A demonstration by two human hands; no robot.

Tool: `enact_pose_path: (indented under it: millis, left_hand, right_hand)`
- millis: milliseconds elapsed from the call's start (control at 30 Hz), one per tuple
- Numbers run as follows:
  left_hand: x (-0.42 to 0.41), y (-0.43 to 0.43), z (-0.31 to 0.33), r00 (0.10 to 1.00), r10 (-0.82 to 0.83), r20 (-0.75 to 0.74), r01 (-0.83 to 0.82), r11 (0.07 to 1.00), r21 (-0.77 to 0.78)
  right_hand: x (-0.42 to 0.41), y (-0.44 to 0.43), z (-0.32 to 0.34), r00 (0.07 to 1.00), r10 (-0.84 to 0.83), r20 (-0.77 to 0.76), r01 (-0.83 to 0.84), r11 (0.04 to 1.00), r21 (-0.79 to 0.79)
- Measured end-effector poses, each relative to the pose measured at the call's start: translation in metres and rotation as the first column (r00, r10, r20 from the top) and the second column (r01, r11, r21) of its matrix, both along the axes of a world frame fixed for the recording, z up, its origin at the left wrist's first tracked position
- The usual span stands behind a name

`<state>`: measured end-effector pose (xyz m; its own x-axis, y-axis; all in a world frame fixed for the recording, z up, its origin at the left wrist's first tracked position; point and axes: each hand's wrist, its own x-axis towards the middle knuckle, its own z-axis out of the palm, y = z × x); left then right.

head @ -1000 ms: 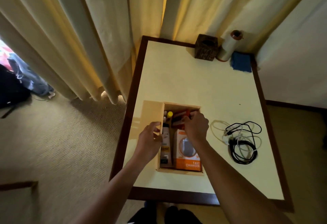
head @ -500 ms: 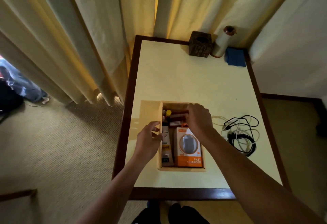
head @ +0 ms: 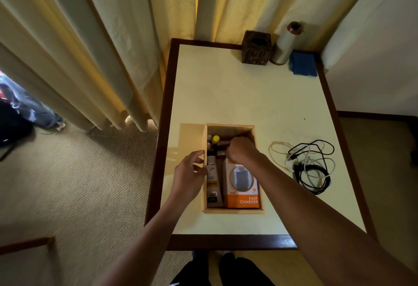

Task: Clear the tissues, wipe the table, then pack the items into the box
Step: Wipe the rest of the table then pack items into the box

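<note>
There is one open box [head: 229, 127] just below the middle of the frame, on the near half of the table [head: 226, 86]. Inside it I count one orange-and-white charger carton [head: 242, 187] lying flat on the right, one long pale tube [head: 212, 180] along the left wall, and one yellow-capped stick [head: 215, 138] at the far end beside some reddish pieces too hidden to count.

The left hand [head: 188, 178] has its grip on the box's left wall, with the fingers hooked over the rim. The right hand [head: 242, 152] is down in the far end with its fingers curled over the reddish pieces; I cannot tell whether its grip holds anything.

To the right of the box, apart from it, lies one tangle of cables [head: 313, 168], black and white strands looped together. In the table's far right corner stand one dark tissue holder [head: 256, 47] and one paper roll [head: 285, 47], and one blue cloth [head: 303, 64] lies there. Cream curtains [head: 90, 37] fill the upper left.
</note>
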<state>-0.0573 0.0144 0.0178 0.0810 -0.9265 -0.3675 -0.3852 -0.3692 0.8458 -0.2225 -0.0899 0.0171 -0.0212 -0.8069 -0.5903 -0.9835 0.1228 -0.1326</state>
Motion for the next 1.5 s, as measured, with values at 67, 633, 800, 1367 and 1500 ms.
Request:
enact_pose_path:
  millis: [67, 633, 800, 1367, 1500]
  left_hand:
    - [0.000, 0.000, -0.001, 1.000, 0.006, 0.003, -0.006, 1.000, 0.000]
    - [0.000, 0.000, -0.005, 0.999, 0.028, 0.032, -0.028, 1.000, -0.002]
    - [0.000, 0.001, -0.003, 0.999, 0.027, 0.019, -0.027, 1.000, 0.004]
    - [-0.024, 0.012, 0.005, 0.978, 0.170, 0.124, -0.169, 0.985, -0.018]
    - [-0.032, 0.016, 0.007, 0.956, 0.212, 0.204, -0.207, 0.977, -0.044]
  right_hand:
    - [0.002, -0.002, 0.000, 1.000, -0.019, -0.025, 0.020, 1.000, 0.012]
    - [-0.008, -0.001, 0.045, 0.983, -0.063, 0.173, 0.056, 0.998, 0.040]
    - [-0.065, 0.029, 0.077, 0.948, -0.082, 0.308, 0.165, 0.953, -0.252]
    - [-0.272, 0.076, 0.024, 0.814, 0.294, -0.501, -0.369, 0.928, -0.054]
    - [-0.292, 0.060, 0.030, 0.915, 0.255, -0.314, -0.333, 0.916, -0.223]
